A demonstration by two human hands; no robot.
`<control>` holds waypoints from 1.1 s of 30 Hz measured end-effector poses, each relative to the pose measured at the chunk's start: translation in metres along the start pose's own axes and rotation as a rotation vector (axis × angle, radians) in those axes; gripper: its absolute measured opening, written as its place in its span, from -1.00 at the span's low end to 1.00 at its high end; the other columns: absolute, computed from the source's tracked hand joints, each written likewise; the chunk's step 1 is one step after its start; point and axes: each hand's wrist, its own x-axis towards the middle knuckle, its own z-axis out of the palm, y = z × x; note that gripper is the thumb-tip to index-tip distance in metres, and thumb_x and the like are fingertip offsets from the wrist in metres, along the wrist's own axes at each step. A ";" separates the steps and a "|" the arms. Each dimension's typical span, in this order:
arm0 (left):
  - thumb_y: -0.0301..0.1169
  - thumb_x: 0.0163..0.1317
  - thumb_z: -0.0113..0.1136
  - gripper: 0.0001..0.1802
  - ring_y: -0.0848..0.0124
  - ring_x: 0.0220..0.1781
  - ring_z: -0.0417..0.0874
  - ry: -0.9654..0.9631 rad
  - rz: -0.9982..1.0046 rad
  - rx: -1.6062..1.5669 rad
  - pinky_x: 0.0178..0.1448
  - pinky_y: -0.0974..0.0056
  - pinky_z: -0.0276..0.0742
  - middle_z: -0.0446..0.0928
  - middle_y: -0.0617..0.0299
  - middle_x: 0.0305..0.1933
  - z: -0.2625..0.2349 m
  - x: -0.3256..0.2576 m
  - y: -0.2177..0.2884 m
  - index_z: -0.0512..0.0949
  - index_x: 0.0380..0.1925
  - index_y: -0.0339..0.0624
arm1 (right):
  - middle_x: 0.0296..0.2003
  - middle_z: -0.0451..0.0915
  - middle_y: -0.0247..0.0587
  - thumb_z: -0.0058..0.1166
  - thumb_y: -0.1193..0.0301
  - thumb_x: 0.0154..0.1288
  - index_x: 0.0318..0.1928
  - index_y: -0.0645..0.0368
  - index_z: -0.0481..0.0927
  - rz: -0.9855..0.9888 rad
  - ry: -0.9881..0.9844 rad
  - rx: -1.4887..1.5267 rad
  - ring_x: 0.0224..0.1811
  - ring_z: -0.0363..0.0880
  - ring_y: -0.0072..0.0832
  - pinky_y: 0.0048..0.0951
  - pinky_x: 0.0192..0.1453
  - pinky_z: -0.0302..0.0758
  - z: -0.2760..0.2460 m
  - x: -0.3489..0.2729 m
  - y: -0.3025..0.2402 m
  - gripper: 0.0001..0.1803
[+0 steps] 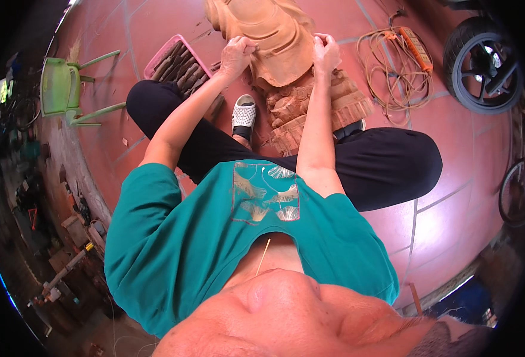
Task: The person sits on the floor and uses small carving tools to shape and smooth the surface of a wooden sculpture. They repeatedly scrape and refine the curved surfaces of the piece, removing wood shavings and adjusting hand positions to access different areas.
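Seated person working over a wood-coloured carved form with smooth, draped folds (277,44), which lies in front of the knees at the upper edge of the view, its far end cut off. Its near end meets a rough, reddish-brown block carved in deep relief (350,98); whether the two are one piece cannot be told. The hands are apart, one at each flank of the form. The left hand (237,56) has curled fingers close against the left side; the right hand (326,55) is bent, its fingertips gathered beside the right edge. Whether either pinches something small cannot be made out.

Handling, as judged from appearance: the form is probably solid wood, stiff and rather heavy, its smooth skin perhaps slippery under dust. The thick, rounded body offers the safest hold, with both palms opposed; thin fold edges and the block's fine relief may chip.

Surroundings: a pink plastic basket (162,52) of dark, slender pieces (182,68) at left; an orange power strip (416,49) with coiled cable (387,95) at right, on red floor tiles (447,160).
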 end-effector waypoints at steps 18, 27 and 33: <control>-0.44 0.06 0.34 -0.90 0.20 -0.39 0.58 0.307 -0.309 -0.058 -0.24 0.15 0.49 0.54 0.09 -0.46 0.034 -0.022 0.003 0.61 -0.46 -0.20 | -0.37 0.71 -0.32 0.16 0.37 0.16 -0.30 0.00 0.70 0.049 -0.009 -0.150 -0.29 0.66 -0.35 -0.22 -0.16 0.48 0.000 -0.002 -0.002 -0.89; -0.46 0.05 0.30 -0.93 0.11 -0.29 0.59 0.302 -0.379 -0.153 -0.15 0.09 0.49 0.54 0.04 -0.42 0.033 -0.030 0.014 0.60 -0.50 -0.21 | -0.38 0.71 -0.27 0.16 0.38 0.16 -0.30 0.05 0.70 0.066 -0.028 -0.100 -0.32 0.67 -0.33 -0.27 -0.18 0.51 -0.005 -0.003 -0.007 -0.88; -0.44 0.05 0.30 -0.92 0.06 -0.25 0.57 0.252 -0.420 -0.013 -0.10 0.05 0.47 0.53 0.05 -0.40 0.023 -0.014 -0.010 0.60 -0.51 -0.18 | -0.37 0.70 -0.27 0.15 0.38 0.17 -0.29 0.04 0.70 0.058 -0.041 -0.139 -0.32 0.66 -0.32 -0.25 -0.17 0.51 -0.006 -0.001 -0.010 -0.87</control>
